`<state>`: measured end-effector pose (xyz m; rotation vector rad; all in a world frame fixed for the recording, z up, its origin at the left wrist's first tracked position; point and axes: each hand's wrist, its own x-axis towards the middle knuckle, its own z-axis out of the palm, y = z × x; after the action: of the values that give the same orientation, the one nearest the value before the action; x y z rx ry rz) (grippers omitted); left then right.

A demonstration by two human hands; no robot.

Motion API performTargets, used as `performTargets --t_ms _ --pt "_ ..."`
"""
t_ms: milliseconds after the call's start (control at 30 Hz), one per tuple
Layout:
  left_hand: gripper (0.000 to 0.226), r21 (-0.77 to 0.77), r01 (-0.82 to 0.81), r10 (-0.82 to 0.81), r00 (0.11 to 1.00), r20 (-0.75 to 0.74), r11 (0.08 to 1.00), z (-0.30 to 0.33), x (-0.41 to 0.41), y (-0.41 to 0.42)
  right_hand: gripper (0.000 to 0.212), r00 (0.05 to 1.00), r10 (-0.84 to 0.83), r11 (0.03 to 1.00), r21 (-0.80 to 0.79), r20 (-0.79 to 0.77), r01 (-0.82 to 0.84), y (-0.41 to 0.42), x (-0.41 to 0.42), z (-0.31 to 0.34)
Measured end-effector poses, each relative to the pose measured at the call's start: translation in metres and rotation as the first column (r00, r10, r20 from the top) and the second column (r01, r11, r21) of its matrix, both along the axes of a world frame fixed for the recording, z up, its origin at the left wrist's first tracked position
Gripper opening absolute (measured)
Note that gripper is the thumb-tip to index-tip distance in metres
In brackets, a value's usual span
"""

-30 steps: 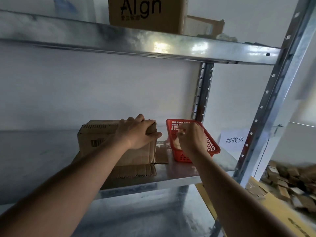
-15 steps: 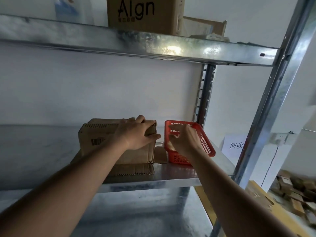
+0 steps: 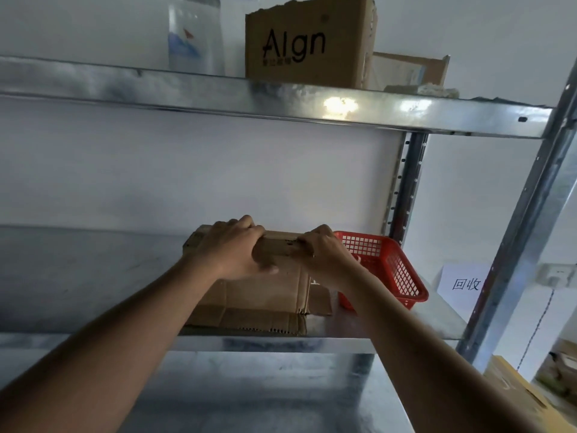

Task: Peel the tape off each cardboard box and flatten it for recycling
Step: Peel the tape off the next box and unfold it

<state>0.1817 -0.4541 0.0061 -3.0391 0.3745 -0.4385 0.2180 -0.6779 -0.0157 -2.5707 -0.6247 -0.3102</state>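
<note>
2 hands, left hand (image 3: 232,251), right hand (image 3: 324,260), gripping cardboard box (image 3: 265,289), fingertips hidden

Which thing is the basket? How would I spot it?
Find the metal rack's middle shelf. The basket sits at its right end, beside the cardboard box both hands hold. It is the only bright red thing, with mesh sides.

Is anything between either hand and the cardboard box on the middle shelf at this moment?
Nothing visible. The left hand and right hand both grip the top edge of the cardboard box, fingers curled over it. The red basket sits to the box's right, beside the right hand, not between.
</note>
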Motion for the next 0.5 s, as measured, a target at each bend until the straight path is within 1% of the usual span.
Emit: performTargets --t_ms 100,167,233,300,367,400,433,500 --pt "0.103 -0.005 -0.097 0.097 0.995 -0.014 0.995 0.000 -0.005 0.033 0.042 1.000 0.009 0.999 0.036 0.025 -0.010 0.015 -0.001 0.005" --pt "0.103 0.002 -0.137 0.137 0.991 -0.006 0.991 -0.001 -0.006 0.047 0.045 0.999 -0.003 0.998 0.057 0.037 0.001 0.029 -0.005 0.009" --pt "0.101 0.020 -0.154 0.153 0.987 0.059 0.988 -0.003 -0.006 0.056 0.049 0.998 -0.012 0.995 0.096 0.067 0.006 0.042 -0.010 0.011" --pt "0.096 0.026 -0.151 0.144 0.974 0.177 0.988 -0.006 -0.007 0.063 0.049 0.996 -0.022 0.991 0.133 0.091 0.010 0.052 -0.012 0.011" --pt "0.087 0.007 -0.114 0.106 0.943 0.315 0.994 -0.008 -0.008 0.071 0.040 0.993 -0.044 0.981 0.194 0.113 0.022 0.059 -0.015 0.011" --pt "0.080 -0.015 -0.079 0.079 0.922 0.379 0.997 -0.009 -0.008 0.076 0.033 0.991 -0.055 0.968 0.251 0.121 0.023 0.061 -0.016 0.012" --pt "0.072 -0.047 -0.031 0.048 0.902 0.429 0.998 -0.010 -0.009 0.081 0.033 0.992 -0.058 0.944 0.330 0.113 0.017 0.064 -0.016 0.014" --pt "0.057 -0.105 0.098 -0.037 0.879 0.476 0.990 -0.012 -0.012 0.093 0.058 0.999 -0.047 0.867 0.498 0.010 0.036 0.069 -0.014 0.021"
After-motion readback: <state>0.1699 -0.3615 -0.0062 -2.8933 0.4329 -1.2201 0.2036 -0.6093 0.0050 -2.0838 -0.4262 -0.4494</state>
